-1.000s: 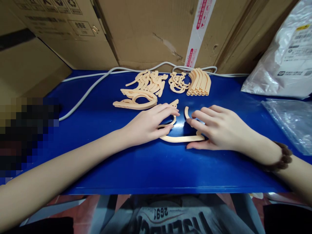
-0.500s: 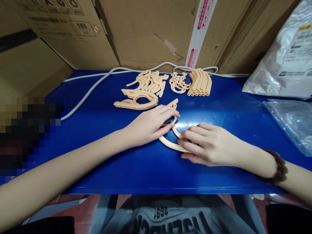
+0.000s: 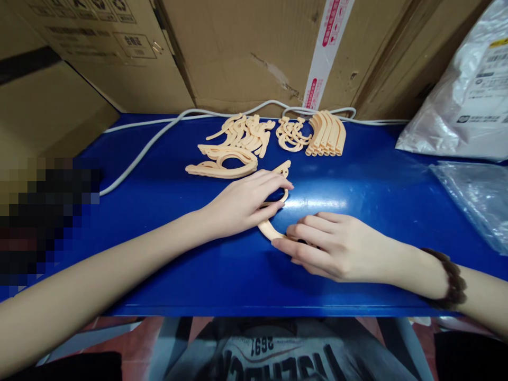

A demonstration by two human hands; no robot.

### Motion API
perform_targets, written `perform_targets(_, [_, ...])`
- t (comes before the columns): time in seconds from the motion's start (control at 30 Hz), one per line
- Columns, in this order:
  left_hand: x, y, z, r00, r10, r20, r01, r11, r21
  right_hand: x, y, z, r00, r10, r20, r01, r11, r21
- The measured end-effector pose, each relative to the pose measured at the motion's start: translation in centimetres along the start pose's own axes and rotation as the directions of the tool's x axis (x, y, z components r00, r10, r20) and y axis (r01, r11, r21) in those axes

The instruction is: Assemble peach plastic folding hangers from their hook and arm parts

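My left hand [image 3: 246, 205] is closed over a beige plastic folding hanger [image 3: 271, 230] on the blue table, its thumb and fingers pressing near the joint. A hook-like curve [image 3: 285, 197] and a straight arm end [image 3: 284, 167] of the hanger stick out past the fingers. On the lower right, my right hand [image 3: 337, 247] has its fingers closed round the other end of the hanger's curved arm. That end is mostly hidden under the fingers. Just beyond my left hand lie folded beige hangers [image 3: 222, 172], stacked together.
Behind are loose beige arms [image 3: 260, 138], several small hooks [image 3: 292, 138] and a row of curved beige arms [image 3: 327, 135]. A white cable [image 3: 137, 161] runs along the back. Cardboard boxes [image 3: 246, 47] stand behind the blue table [image 3: 190, 280]. Plastic bags [image 3: 448, 111] lie at right.
My right hand has shifted slightly toward me, and its fingers now reach further left along the curved arm, covering more of it. My left hand has stayed in place.
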State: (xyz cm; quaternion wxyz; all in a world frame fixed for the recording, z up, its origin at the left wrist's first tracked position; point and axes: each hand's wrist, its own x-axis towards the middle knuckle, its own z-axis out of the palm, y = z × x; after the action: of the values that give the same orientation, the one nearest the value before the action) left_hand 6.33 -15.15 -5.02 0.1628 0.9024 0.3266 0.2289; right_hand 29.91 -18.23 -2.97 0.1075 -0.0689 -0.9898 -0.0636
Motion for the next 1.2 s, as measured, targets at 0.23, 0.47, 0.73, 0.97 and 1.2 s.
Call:
perform_targets(0.23, [0.1,-0.1,0.1,0.999,0.036,-0.004,-0.036,0.999,0.006,-0.1,0.9,0.2,0.997,0.07,-0.024,-0.068,0.995,0.077])
perform_targets(0.47, [0.1,0.1,0.1,0.999,0.034,0.018,-0.034,0.999,0.011,-0.3,2.0,0.5,0.987,0.155,-0.049,-0.149,0.983,0.111])
perform_targets(0.73, [-0.3,-0.3,0.2,0.992,0.127,0.018,-0.128,0.99,0.054,-0.8,3.4,0.5,0.973,0.224,-0.055,-0.22,0.973,0.076])
perform_targets(0.97, [-0.3,-1.0,0.6,0.981,0.196,-0.009,-0.194,0.975,0.105,-0.8,3.6,0.3,0.961,0.265,-0.081,-0.262,0.964,0.044])
perform_targets(1.2, [-0.1,-0.7,0.3,0.988,0.154,-0.003,-0.153,0.983,0.102,-1.0,3.6,0.2,0.951,0.287,-0.115,-0.297,0.952,-0.077])
